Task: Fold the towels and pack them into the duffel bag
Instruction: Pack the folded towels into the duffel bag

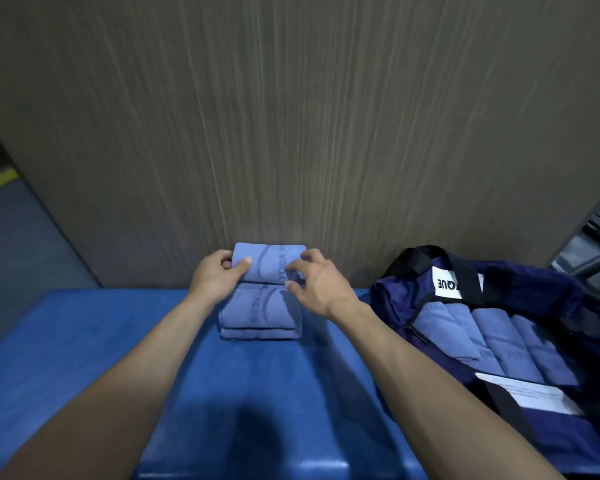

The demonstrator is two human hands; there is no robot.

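Both hands clamp the folded blue towel [267, 268] between them, left hand [215, 277] and right hand [317, 282] gripping opposite ends on the blue desk [84, 341], left of the open duffel bag [551, 289].

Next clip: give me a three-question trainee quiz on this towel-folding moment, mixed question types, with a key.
1. True or false: the dark navy fabric duffel bag is zipped shut.
2. Multiple choice: The left hand and right hand both grip
A. the bag's black strap
B. the top fold of the light blue folded towel
C. the white paper sheet
3. Fill in: the towel rests on a ____ padded surface.

Key
1. False: it lies open, with light blue rolled towels in a row inside.
2. B
3. Blue
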